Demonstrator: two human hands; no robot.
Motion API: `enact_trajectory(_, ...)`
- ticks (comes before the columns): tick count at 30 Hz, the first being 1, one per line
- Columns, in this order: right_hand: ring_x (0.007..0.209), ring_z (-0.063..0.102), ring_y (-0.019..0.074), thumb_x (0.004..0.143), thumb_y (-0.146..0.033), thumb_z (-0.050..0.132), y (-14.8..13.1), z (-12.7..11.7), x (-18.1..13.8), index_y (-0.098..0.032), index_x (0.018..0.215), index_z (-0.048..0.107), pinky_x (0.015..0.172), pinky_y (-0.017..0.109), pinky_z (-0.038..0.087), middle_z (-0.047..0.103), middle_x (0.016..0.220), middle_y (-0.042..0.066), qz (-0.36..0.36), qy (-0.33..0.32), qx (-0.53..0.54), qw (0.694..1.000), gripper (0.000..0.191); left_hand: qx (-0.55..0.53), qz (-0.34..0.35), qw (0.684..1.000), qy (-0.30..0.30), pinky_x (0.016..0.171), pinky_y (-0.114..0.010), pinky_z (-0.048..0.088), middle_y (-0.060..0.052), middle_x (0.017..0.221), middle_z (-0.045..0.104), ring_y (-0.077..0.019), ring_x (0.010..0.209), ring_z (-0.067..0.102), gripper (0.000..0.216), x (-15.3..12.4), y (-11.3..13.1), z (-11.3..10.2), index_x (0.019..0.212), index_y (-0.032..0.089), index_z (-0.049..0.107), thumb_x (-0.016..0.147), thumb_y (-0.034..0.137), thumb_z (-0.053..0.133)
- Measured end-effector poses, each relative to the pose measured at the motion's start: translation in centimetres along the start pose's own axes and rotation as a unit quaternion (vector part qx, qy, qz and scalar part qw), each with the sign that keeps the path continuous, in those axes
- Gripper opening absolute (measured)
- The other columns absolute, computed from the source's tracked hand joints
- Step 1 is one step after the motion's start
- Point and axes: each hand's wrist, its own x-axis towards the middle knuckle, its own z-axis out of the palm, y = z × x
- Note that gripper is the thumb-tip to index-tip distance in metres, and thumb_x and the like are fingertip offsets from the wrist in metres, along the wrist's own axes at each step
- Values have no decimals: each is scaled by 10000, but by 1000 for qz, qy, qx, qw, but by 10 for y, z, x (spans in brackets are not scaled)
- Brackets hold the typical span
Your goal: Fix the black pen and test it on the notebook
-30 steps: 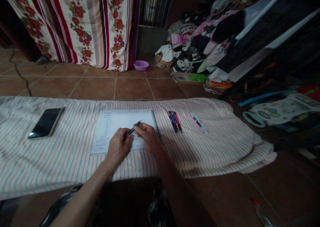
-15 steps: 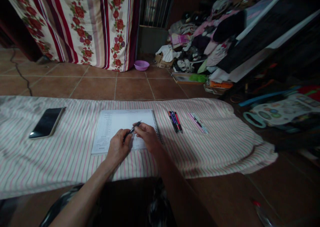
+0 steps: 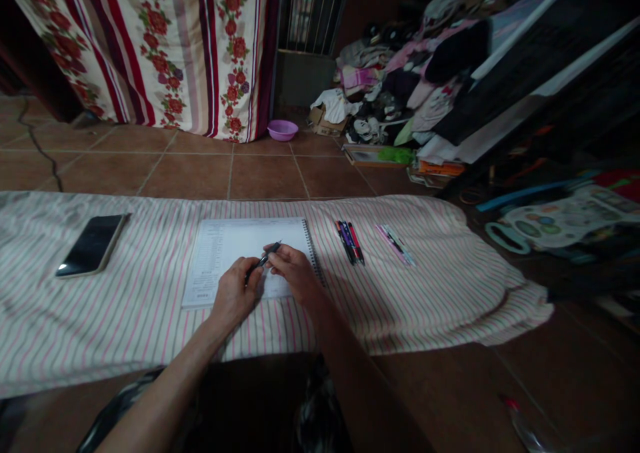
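Observation:
A dark pen is held slantwise between my two hands, above a spiral notebook that lies open at a pale page with print along its left side. My left hand grips the pen's lower end, its fingers curled round it. Near the upper end, my right hand pinches the same pen with thumb and fingers. Right of the notebook's spiral lies a small group of dark, purple and red pens. Farther right is a second group of pale pens.
A smartphone lies at the left on the striped cloth. Beyond the cloth are a tiled floor, a purple basin and a floral curtain. Heaped clothes and a plastic toy are at the right.
Almost nothing differs. Both hands keep the same hold on the pen above the notebook, and the whole view has shifted very slightly.

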Motion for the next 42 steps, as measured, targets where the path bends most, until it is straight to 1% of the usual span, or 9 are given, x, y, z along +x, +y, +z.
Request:
enact_trajectory(12,596,569,107,647,-285,664,7,12,-2,-164,786,646,555,227,441,615,630,-20,-7,39,-15,999,185,6,1,1000,16,714,-349,478,-72,840,643,-205,768,609,268,-1,-11,-4,930,170,611,844,330,414)
enact_trajectory(17,653,616,124,618,-290,704,-1,5,-1,-173,909,633,555,228,453,664,736,5,1,22,-3,1000,322,-96,-93,991,13,607,-325,503,-54,808,635,-179,616,612,308,1,-16,-7,931,161,599,811,414,471)
enact_trajectory(20,698,623,122,657,-352,679,-9,-12,1,-168,932,640,584,231,451,687,836,42,-18,68,-12,997,334,-130,-119,984,20,568,-313,506,-39,772,616,-169,567,606,338,1,-17,-9,954,151,587,800,435,489)
enact_trajectory(24,641,582,101,630,-381,684,-13,-38,6,-173,884,641,563,226,427,684,823,34,-30,181,2,983,331,-138,-122,983,20,564,-308,504,-32,762,617,-170,569,612,319,1,-16,-11,942,158,588,791,429,514)
enact_trajectory(28,635,574,98,611,-367,692,-14,-46,7,-172,878,641,560,222,422,678,804,27,-27,194,6,981,334,-135,-112,984,12,578,-312,501,-33,757,623,-168,567,613,303,0,-11,-12,937,158,596,814,413,490)
enact_trajectory(32,659,578,95,634,-358,685,-19,-35,2,-172,902,644,563,211,417,680,835,35,-9,159,-12,987,328,-127,-102,986,14,570,-306,492,-23,738,618,-156,540,595,302,-2,-6,-12,937,157,599,823,409,480)
enact_trajectory(36,699,594,109,639,-334,706,-21,-18,-11,-174,938,653,533,196,397,681,878,48,23,19,-32,999,343,-127,-80,989,3,562,-299,478,-21,719,630,-150,531,575,295,-13,1,-14,948,157,611,831,390,472)
enact_trajectory(39,662,581,101,630,-326,720,-21,-8,-28,-189,992,649,498,196,367,679,954,51,20,-91,-28,995,393,-119,-34,992,-2,631,-302,473,-41,757,662,-179,662,604,249,-24,14,-19,893,172,648,817,359,503)
enact_trajectory(42,623,556,98,652,-349,710,-25,-1,-48,-170,897,680,507,208,366,682,832,39,-9,-115,-35,993,305,-136,-6,991,-14,662,-303,472,-58,793,685,-187,713,614,240,-35,32,-26,882,175,668,819,341,507)
